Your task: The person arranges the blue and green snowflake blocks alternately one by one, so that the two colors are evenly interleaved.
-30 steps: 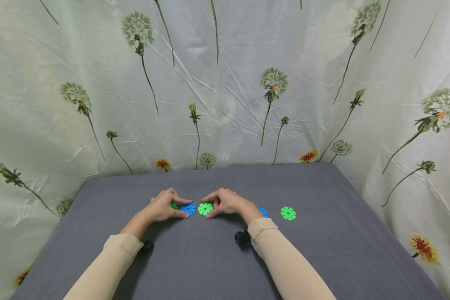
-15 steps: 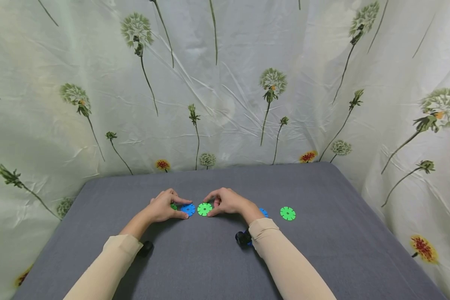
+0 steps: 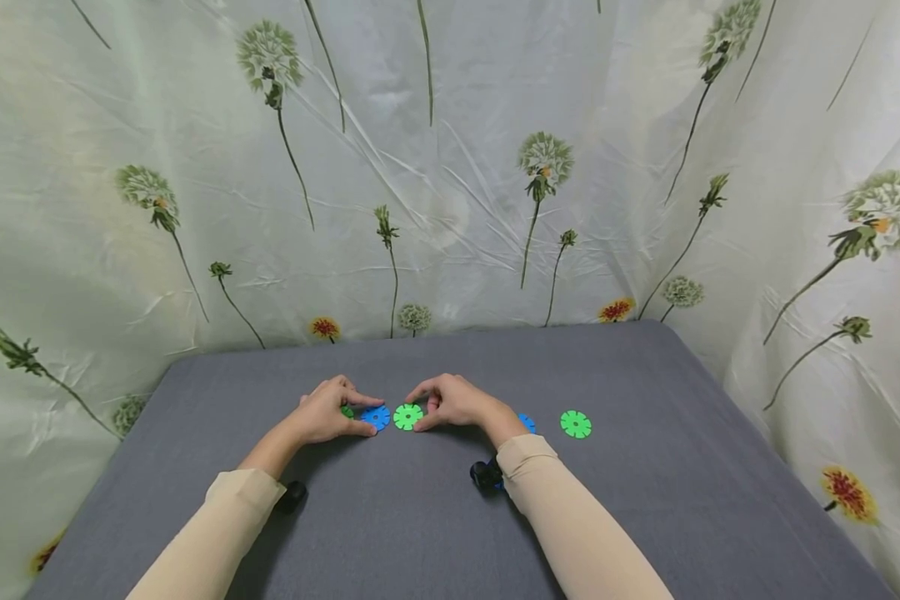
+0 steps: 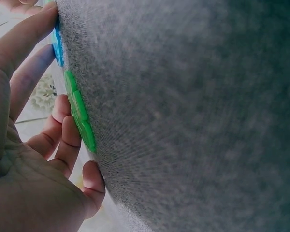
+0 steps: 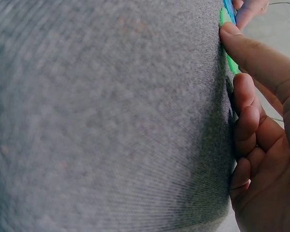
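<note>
In the head view my left hand [image 3: 324,413] pinches a notched blue disc [image 3: 376,417] by its edges, index finger on the far side and thumb on the near side. My right hand [image 3: 456,402] holds a notched green disc [image 3: 408,417] the same way, a narrow gap to the right of the blue one. Both discs lie flat on the grey cloth. Another green disc [image 4: 79,112] lies beneath my left palm, beside the curled fingers in the left wrist view. The right thumb [image 5: 253,50] covers part of its green disc in the right wrist view.
Right of my right wrist lie a partly hidden blue disc [image 3: 526,423] and a green disc [image 3: 576,424]. Another blue piece [image 3: 499,484] shows beside the right wrist's black camera [image 3: 484,476]. A flower-printed curtain [image 3: 465,183] stands behind the grey-covered table [image 3: 405,533].
My right hand and its green disc have shifted slightly left, narrowing the gap to the blue disc. The left hand and blue disc stay almost in place.
</note>
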### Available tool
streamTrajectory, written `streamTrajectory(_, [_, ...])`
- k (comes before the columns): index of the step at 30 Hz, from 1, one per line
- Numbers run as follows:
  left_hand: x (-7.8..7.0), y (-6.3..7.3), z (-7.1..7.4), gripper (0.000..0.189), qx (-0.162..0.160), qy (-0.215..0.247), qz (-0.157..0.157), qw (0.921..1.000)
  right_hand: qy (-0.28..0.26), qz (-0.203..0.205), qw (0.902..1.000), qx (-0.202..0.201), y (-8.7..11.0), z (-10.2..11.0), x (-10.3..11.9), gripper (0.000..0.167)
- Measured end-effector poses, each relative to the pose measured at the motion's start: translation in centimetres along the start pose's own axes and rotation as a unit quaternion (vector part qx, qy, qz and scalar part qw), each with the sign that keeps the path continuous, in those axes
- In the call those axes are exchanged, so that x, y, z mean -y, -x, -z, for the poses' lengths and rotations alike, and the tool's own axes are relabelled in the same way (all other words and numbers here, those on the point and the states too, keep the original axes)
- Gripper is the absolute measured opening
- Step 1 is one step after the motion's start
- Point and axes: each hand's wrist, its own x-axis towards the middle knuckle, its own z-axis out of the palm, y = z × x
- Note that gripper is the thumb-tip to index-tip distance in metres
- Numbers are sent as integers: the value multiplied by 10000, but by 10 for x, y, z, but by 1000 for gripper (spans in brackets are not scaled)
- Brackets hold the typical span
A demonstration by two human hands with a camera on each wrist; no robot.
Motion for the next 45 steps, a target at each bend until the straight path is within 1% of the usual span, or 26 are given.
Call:
streamTrajectory(1, [0,0,0,48,-8,-22,-31,10000,12,18,10000,0,0,0,1,41])
streamTrajectory(10, [-7,3,2,47,-50,-147,33,9999,-11,30,10000,41,4,2,5,42])
streamTrajectory(17, [-9,1,1,49,-77,-233,-51,9997,24,7,10000,62,4,3,5,45])
streamTrajectory(22, [-11,0,1,52,-78,-229,-111,9996,-50,9,9999,141,4,7,4,47])
streamTrajectory(29, [-15,-7,0,54,-73,-238,-260,9994,-154,-29,9998,96,11,20,1,47])
streamTrajectory(33, [-19,-12,-1,55,-59,-307,-282,9991,-149,38,9999,75,17,29,1,47])
streamTrajectory(39, [-27,-17,-4,54,40,-323,-343,9989,-91,117,9999,46,27,41,-1,47])
streamTrajectory(45, [-29,-21,-7,52,139,-308,-455,9984,-93,198,9998,20,37,52,-3,47])
